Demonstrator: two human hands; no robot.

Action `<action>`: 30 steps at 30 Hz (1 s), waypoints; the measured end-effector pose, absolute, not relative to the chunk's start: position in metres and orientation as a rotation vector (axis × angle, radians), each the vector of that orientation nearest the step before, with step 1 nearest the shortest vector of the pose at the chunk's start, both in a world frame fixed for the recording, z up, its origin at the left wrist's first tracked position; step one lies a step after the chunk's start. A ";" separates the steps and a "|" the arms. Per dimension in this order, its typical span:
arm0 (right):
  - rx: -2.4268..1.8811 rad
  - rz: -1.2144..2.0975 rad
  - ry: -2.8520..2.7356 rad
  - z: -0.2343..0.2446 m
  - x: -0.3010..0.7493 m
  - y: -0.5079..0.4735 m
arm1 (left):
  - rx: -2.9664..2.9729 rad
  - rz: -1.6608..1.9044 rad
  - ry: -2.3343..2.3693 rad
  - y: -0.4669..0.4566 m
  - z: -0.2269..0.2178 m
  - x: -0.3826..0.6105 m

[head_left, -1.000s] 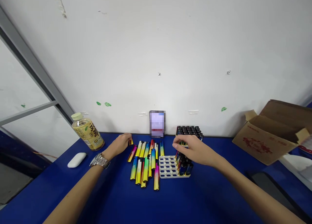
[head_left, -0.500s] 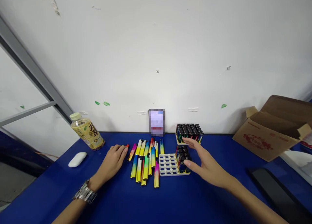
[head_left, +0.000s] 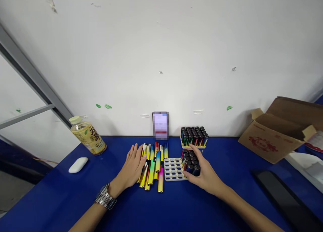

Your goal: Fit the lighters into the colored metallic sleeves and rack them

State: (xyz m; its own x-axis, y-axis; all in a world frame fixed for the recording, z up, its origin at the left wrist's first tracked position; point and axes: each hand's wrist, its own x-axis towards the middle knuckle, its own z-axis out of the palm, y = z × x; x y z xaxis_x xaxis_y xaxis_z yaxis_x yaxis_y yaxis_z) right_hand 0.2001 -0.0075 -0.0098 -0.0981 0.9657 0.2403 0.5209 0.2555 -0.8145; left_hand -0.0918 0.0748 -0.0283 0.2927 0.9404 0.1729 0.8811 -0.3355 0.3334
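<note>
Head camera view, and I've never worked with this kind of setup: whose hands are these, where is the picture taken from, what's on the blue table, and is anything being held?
There is no machine here. The camera sits on a person's head and looks forward and down, so both arms are that person's own.

The left hand, with a metal watch on its wrist, lies flat on the edge of a pile of colourful lighters lying on the blue table. It grips nothing.

The right hand cups the side of a white tray, whose right part holds upright lighters while the left holes are bare. Whether the fingers grip the tray, I cannot tell.

Behind it stands a full tray of lighters. Also there: a tea bottle, a white mouse and an open cardboard box.
</note>
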 end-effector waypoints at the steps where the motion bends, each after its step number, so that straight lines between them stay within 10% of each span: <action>1: -1.361 0.701 -1.733 -0.012 0.201 -0.008 | 2.413 0.562 1.698 0.072 -0.023 -0.088; 11: -1.399 0.314 -1.664 -0.024 0.210 -0.022 | 2.579 0.795 0.964 0.001 0.021 0.008; 30: -1.320 0.471 -1.686 -0.016 0.212 -0.025 | 2.517 1.040 1.124 -0.001 -0.008 0.045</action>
State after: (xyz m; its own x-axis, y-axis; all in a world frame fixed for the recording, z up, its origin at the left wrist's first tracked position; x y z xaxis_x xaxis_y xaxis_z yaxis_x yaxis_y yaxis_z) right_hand 0.2122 -0.0254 -0.0159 -0.0085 0.9073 0.4205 0.5578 0.3533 -0.7510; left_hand 0.0447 -0.0013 -0.0080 0.4648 0.7142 0.5233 0.5774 -0.6926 0.4324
